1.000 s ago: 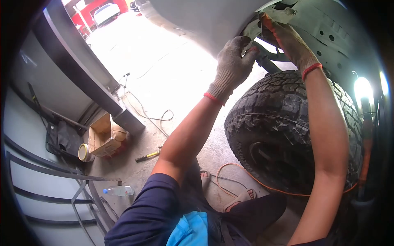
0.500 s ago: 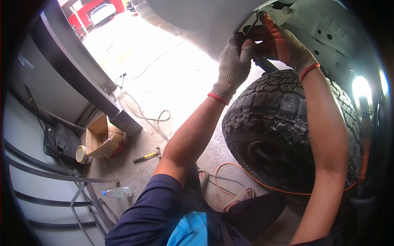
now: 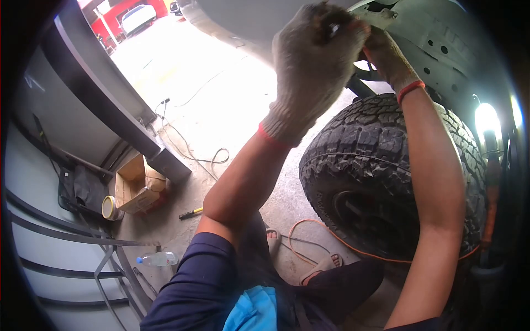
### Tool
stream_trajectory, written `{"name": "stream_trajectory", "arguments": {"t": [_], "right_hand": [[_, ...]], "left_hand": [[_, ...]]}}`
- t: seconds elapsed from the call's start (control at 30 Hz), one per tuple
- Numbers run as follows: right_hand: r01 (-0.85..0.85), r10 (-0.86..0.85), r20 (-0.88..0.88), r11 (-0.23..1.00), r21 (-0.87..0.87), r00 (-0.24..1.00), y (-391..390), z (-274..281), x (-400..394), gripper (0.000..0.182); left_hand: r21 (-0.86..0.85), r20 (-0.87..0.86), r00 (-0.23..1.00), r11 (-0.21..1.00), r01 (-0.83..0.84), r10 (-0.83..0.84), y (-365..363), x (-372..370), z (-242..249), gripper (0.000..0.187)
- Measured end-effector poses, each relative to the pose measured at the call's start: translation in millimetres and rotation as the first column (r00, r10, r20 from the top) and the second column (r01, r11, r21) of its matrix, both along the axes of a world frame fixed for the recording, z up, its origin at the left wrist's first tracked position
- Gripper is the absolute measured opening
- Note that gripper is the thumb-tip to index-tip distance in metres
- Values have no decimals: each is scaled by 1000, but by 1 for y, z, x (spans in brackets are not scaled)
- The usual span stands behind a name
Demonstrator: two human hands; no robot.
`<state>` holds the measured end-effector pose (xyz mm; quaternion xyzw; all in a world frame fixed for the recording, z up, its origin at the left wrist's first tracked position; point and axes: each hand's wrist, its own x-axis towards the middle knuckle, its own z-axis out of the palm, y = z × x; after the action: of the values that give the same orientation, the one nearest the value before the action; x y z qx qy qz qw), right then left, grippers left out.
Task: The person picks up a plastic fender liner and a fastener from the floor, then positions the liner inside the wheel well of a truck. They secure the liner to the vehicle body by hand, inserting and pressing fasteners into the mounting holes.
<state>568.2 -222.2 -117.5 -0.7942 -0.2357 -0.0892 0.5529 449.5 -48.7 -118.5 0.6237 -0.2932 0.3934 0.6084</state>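
the left hand (image 3: 314, 66) is curled before the panel (image 3: 237, 19); the right hand (image 3: 391, 58), partly hidden, is above the tyre (image 3: 353, 143); whether either grips anything, i cannot tell.

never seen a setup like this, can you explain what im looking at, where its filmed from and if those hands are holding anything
There is no machine here: these are a person's own gloved hands, seen from a camera worn on the head, looking forward and down. The left hand is raised with its fingers curled, partly covering the right hand. Both are up by a vehicle's wheel arch, above a chunky tyre. Whether either holds something is too hidden to tell. A lit lamp stands at the picture's right. On the floor at the picture's left are a cardboard box, a small tub, a clear bottle lying on its side and a yellow-and-black handle, partly hidden.
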Motion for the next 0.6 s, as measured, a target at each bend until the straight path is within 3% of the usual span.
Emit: {"name": "stream_trajectory", "arguments": {"t": [0.13, 0.17, 0.27, 0.4, 0.5, 0.6], "right_hand": [[49, -47, 81, 998, -29, 996, -2, 4, 6, 66], [58, -55, 96, 998, -33, 994, -2, 3, 6, 66], [79, -73, 125, 996, -40, 989, -4, 3, 8, 66], [96, -88, 150, 994, -45, 985, -7, 0, 8, 66], [113, -104, 164, 993, -45, 981, -8, 0, 8, 66], [126, -116, 183, 991, -46, 976, -4, 2, 10, 65]], "left_hand": [[52, -165, 978, 989, 141, -131, -15, -14, 36, 25], [108, -3, 999, 993, -38, 39, -22, -14, 35, 25], [175, 30, 995, 980, 94, -100, -17, -9, 41, 23], [-14, 407, 906, 991, 135, -118, -38, 50, 23, 14], [-1, 445, 887, 990, 140, -125, -44, 51, 27, 13], [79, 403, 913, 992, -102, 62, -53, 39, 46, 13]]}}
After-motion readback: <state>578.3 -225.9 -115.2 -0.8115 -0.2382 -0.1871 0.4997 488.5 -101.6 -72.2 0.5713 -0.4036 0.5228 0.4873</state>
